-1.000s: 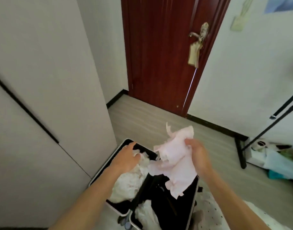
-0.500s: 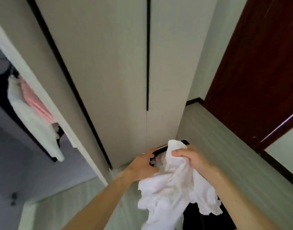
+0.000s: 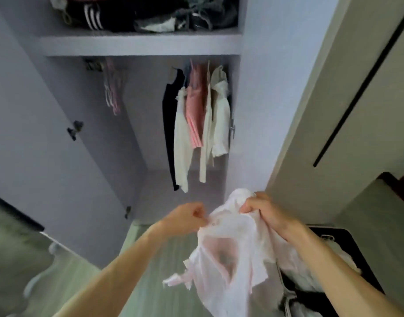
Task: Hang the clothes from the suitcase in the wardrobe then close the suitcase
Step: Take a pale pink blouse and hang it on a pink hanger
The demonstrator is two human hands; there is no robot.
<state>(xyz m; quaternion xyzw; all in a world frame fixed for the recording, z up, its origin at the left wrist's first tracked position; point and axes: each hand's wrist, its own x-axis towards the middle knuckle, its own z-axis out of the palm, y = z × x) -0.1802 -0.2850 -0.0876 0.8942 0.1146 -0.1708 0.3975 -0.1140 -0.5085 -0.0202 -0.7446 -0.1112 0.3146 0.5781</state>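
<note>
Directly in front of the open wardrobe (image 3: pixel 59 138), a pale pink garment (image 3: pixel 230 259) was held up by both hands above the floor (image 3: pixel 150 271). An edge of the fabric was pinched by the left hand (image 3: pixel 185 218), its fingers curled tightly inward. A bunched fold at the top of the garment was gripped by the right hand (image 3: pixel 262 209), with the knuckles turned toward the wardrobe. The rest of the cloth was left hanging loosely between the two forearms, crumpled and partly translucent.

At the lower right, the suitcase (image 3: pixel 347 236) was seen lying open on the floor, just beside the wardrobe's closed door (image 3: pixel 333 110). Pale clothes (image 3: pixel 342 259) were seen inside it, partly hidden by the right forearm.

Inside the wardrobe, several pieces were hung close together at the right end of the rail: a black garment (image 3: pixel 170 124), a white garment (image 3: pixel 181 145), a pink striped top (image 3: pixel 194 120) and a white blouse (image 3: pixel 221 124). A cluster of pink hangers (image 3: pixel 113 90) was hung well apart from them, toward the left. Dark folded clothing (image 3: pixel 150 14) was piled on the shelf (image 3: pixel 139 45) above the rail.
</note>
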